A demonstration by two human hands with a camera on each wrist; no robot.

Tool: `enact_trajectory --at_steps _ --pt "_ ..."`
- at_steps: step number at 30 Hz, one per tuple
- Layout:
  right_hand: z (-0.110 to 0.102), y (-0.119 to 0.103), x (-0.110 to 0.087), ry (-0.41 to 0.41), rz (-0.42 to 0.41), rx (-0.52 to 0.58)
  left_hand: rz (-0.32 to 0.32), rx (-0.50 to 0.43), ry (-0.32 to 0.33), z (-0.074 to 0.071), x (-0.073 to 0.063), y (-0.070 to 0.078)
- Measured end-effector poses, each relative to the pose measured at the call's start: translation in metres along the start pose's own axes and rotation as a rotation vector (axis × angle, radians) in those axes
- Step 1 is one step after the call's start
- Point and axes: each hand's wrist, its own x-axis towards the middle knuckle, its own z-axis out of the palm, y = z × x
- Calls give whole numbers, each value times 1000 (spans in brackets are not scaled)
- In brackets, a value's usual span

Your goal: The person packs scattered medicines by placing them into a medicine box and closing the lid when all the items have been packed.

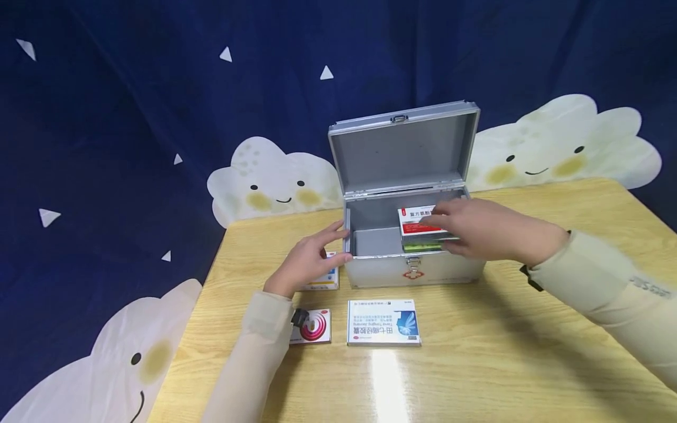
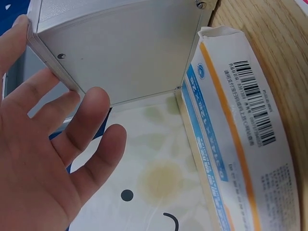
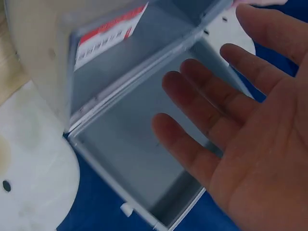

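A silver first-aid case (image 1: 381,273) stands with its lid (image 1: 407,153) raised. Inside, at the right, a white-and-red medicine box (image 1: 409,224) lies above a green item (image 1: 420,247). My right hand (image 1: 478,226) is over the case's right side beside that box; in the right wrist view, its loosely extended fingers (image 3: 190,94) hold nothing. With fingers spread, my left hand (image 1: 307,261) touches the case's left end. Partly behind that hand lies a white, blue and orange medicine box (image 2: 236,125), its barcode side showing in the left wrist view.
A white-and-blue capsule box (image 1: 383,323) lies on the wooden table (image 1: 476,364) before the case. To its left is a box with pink rings (image 1: 317,326), partly covered by the left sleeve. A dark blue curtain (image 1: 132,147) with cloud pictures hangs behind.
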Motion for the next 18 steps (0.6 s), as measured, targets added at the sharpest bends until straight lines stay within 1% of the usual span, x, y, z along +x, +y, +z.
enact_trajectory --at_steps 3,7,12,15,18 --pt "1 -11 1 21 -55 -4 1 3 4 1 1 0" --pt "0 -26 3 34 -87 1 9 13 7 2 1 -1" --pt "3 -41 3 62 -135 -3 47 56 41 2 1 -2" --pt "6 -48 2 57 -146 20 68 76 61 3 2 -2" --pt "10 -55 2 44 -160 48 71 78 63 4 2 -3"
